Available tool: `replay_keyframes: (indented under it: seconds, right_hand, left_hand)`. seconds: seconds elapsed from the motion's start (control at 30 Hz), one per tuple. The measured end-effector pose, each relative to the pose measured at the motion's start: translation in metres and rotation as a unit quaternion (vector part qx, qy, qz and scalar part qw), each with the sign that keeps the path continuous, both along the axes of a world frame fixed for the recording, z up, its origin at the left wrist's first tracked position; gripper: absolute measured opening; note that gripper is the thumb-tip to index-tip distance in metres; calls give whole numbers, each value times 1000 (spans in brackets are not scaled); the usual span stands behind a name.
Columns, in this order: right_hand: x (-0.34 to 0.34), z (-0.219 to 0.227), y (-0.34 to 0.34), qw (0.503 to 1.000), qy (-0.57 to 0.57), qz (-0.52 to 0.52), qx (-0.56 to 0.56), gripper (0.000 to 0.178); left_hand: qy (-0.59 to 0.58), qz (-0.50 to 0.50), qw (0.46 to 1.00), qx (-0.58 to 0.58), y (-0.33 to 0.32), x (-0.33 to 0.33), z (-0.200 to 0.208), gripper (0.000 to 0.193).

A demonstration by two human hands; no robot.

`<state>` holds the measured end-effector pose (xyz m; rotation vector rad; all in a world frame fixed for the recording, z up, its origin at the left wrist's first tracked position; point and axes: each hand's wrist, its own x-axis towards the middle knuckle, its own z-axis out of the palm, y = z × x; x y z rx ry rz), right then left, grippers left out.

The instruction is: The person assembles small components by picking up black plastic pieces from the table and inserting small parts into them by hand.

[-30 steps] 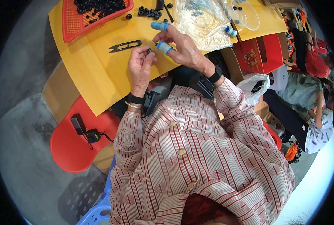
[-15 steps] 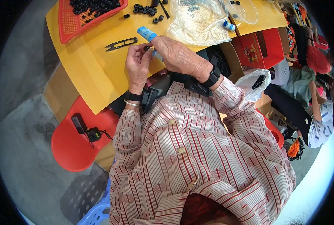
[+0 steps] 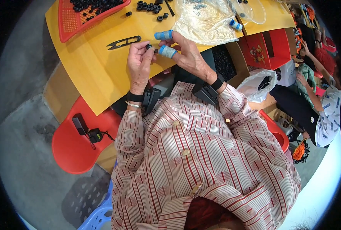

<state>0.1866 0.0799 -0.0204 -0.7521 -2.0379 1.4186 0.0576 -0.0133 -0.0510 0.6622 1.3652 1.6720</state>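
Now that the right hand [image 3: 190, 56], bent over the left hand [image 3: 139, 64] a moment ago, has eased rightward, thumb and forefinger wide, the left alone seems to pinch the small black piece [image 3: 149, 46], just right of the snips [image 3: 117, 44].

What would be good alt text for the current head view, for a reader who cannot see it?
A person's left hand pinches a small black part above a yellow table, with the right hand close by, two digits in blue wraps and spread apart. Black snips and a red basket of black pieces sit on the table.
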Motion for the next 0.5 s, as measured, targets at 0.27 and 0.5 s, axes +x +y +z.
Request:
replay_keyframes:
  seconds: [0.27, 0.5]
  right_hand:
    - [-3, 2, -6, 1000, -5, 24, -1, 33]
    - [-3, 0, -9, 1000, 8, 6, -9, 29]
  left_hand:
    - [25, 12, 1000, 1, 1, 3, -1, 22]
    - [25, 3, 999, 24, 1, 4, -3, 22]
